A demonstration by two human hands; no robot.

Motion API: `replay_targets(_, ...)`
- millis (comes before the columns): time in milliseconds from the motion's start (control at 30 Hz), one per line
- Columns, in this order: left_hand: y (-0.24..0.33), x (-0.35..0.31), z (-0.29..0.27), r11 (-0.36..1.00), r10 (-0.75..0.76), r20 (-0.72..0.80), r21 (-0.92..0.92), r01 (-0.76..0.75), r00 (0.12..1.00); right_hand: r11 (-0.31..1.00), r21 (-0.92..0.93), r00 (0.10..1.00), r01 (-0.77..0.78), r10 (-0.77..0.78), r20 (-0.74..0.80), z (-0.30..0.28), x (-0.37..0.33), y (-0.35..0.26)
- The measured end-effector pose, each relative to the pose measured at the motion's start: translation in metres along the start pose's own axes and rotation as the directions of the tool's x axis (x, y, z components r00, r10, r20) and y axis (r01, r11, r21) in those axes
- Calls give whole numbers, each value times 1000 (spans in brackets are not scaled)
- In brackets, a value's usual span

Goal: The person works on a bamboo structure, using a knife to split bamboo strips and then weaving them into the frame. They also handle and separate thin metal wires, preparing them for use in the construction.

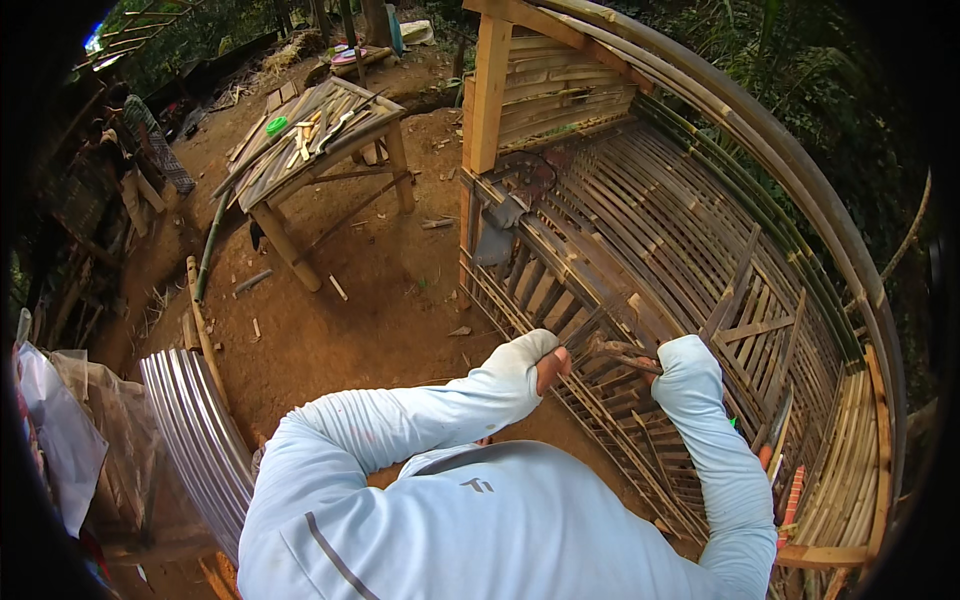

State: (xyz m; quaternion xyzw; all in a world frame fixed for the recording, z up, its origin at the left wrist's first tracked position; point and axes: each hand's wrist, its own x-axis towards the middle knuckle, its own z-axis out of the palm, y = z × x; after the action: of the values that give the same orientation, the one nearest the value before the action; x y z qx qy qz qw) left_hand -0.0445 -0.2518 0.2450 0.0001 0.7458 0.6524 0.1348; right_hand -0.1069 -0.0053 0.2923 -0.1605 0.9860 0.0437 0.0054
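Observation:
Both my arms wear pale blue sleeves and reach over the front rail (625, 445) of a slatted bamboo bench (640, 190). My left hand (552, 368) is closed beside the thin bamboo strips of that rail; the sleeve covers most of it, and what its fingers hold is hidden. Just to the right, my right hand (654, 368) closes round the end of a brown, curved, stick-like piece (622, 350). This piece points leftward, toward my left hand, above the dark slats. Its exact kind does not show.
A rough wooden table (340, 145) with bamboo pieces and a green ring (276, 126) stands far left. Grey cloth (494, 243) hangs on the bench's rail. At right lies a blade (778, 425) with an orange handle. Corrugated metal (195, 430) stands at left. Two people (150, 150) are beyond.

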Motion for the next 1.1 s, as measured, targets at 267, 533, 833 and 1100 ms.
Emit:
replay_targets(267,-6,20,36,913,265,-139,354,-202,954,963,70,912,-260,221,347,39,18,13)
replay_targets(533,9,33,-17,959,211,8,191,-208,977,776,592,970,-218,107,218,38,-37,-8)
replay_targets(833,14,23,-19,994,100,38,43,-102,994,741,646,982,-186,152,109,39,-44,-16)
replay_targets(1100,21,50,22,932,-290,42,240,272,956,937,224,963,-267,264,45,57,-12,-9)
